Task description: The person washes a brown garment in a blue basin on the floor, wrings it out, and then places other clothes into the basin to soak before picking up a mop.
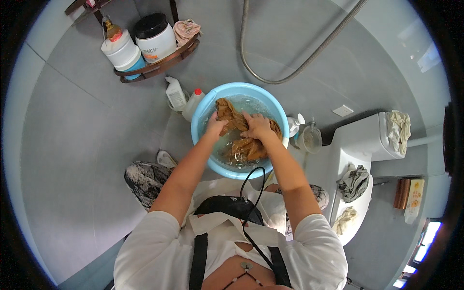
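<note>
A light blue basin holds water and a wet brown cloth garment, partly under the surface and bunched up. My left hand grips the garment's left edge, with the thumb toward the middle of the basin. On the upper right part of the bundle, my right hand has its fingers bent round the fabric. Folds of cloth hide some of the fingertips. The exact kind of garment cannot be made out.
Bottles, one a white bottle, stand left of the basin. To its right are a pump bottle and a clear container. A toilet bears several cloths. A corner shelf holds tubs; a shower hose hangs beyond.
</note>
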Action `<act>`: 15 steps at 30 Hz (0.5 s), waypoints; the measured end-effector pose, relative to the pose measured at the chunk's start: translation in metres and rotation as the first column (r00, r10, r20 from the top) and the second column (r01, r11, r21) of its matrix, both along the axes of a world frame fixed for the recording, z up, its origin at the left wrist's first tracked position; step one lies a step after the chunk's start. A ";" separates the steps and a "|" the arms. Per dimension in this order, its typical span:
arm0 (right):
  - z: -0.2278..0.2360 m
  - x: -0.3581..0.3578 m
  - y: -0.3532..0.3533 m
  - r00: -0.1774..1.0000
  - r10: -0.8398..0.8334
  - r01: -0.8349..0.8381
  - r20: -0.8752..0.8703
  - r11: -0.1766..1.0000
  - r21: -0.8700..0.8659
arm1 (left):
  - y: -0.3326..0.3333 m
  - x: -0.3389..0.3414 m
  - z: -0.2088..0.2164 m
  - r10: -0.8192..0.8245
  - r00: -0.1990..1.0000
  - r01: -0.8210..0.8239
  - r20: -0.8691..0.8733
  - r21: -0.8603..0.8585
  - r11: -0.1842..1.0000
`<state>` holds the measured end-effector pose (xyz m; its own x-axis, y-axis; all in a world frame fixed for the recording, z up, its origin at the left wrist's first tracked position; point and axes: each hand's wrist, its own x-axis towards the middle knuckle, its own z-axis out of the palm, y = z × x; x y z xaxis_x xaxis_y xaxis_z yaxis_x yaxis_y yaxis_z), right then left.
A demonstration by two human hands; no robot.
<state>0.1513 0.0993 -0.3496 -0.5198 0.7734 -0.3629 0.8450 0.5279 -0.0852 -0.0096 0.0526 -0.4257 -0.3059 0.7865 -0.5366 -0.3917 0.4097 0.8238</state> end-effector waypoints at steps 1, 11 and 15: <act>-0.004 -0.003 0.003 0.998 -0.045 0.048 0.043 0.997 -0.056 | 0.000 -0.001 -0.004 0.007 0.998 -0.008 -0.056 -0.011 1.000; -0.129 0.022 0.017 0.984 -0.142 0.127 -0.105 0.983 -0.130 | 0.010 -0.001 -0.037 0.048 0.994 -0.073 -0.102 -0.256 0.964; -0.139 0.033 0.040 0.883 -0.357 0.168 -0.303 0.845 -0.508 | 0.001 0.006 -0.008 -0.085 0.954 0.031 -0.288 -0.185 0.982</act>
<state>0.1840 0.1391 -0.4882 -0.4882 0.6952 -0.5276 0.7977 0.1102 -0.5929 -0.0036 0.0539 -0.4342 -0.4274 0.7086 -0.5614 -0.1145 0.5736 0.8111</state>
